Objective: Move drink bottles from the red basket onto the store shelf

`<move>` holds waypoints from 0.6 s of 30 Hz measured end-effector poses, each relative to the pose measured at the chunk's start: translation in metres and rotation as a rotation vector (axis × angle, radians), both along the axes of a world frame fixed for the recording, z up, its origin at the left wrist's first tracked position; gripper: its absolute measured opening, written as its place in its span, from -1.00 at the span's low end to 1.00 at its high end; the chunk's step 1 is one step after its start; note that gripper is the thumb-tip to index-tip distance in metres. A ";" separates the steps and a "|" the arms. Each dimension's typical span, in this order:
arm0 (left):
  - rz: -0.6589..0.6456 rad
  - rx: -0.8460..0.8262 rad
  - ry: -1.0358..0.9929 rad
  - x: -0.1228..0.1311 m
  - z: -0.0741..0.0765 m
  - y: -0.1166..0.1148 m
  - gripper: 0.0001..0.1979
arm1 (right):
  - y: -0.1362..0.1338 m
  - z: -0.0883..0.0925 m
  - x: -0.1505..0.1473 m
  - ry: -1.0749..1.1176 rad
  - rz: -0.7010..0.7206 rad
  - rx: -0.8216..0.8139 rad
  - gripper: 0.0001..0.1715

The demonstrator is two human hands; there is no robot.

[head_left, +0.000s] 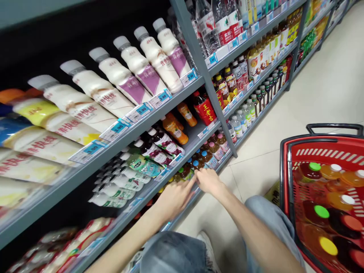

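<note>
Low at the shelf front, my left hand has its index finger stretched to the right, with nothing visible in it. My right hand meets that fingertip, or nearly so. Its fingers are bent and closed, and whatever they hold, if anything, is hidden. Just behind both hands, dark bottles with blue caps stand on the bottom shelf, and pink-capped bottles stand farther along. To my right, a red shopping basket contains several bottles with green, white, orange and yellow caps.
White milk-drink bottles line the shelf above, over price tags. Grape-label bottles and orange-juice bottles occupy the shelf below it. A grey shelf post rises beyond my hands. Tiled floor lies between shelves and basket.
</note>
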State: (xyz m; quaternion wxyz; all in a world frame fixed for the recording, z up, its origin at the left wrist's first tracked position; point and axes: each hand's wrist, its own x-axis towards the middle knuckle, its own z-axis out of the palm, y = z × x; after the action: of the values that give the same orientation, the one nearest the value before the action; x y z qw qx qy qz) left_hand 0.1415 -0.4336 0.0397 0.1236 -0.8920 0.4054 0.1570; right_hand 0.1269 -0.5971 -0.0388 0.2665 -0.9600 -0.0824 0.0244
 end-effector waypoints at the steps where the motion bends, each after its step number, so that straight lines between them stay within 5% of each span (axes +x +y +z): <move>1: 0.009 0.008 0.135 -0.005 -0.017 0.020 -0.53 | 0.000 0.000 0.000 0.008 0.038 -0.010 -0.64; 5: 0.221 0.145 0.373 -0.007 -0.090 0.083 -0.58 | 0.006 0.010 -0.002 -0.024 0.138 0.003 -0.77; 8: 0.204 0.171 0.411 -0.002 -0.127 0.098 -0.69 | 0.009 0.019 -0.009 -0.087 0.119 0.024 -0.73; 14: 0.132 -0.269 0.344 0.006 -0.141 0.094 -0.64 | 0.005 0.005 -0.059 -0.163 0.039 -0.042 -0.72; 18: 0.141 -0.284 0.406 0.007 -0.143 0.103 -0.67 | -0.002 -0.018 -0.117 -0.163 0.001 -0.007 -0.64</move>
State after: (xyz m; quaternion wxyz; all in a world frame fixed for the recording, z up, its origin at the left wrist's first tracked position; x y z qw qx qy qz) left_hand 0.1486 -0.3307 -0.1033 -0.0979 -0.8767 0.3767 0.2827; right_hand 0.0094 -0.5992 -0.0569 0.2556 -0.9597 -0.1042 -0.0532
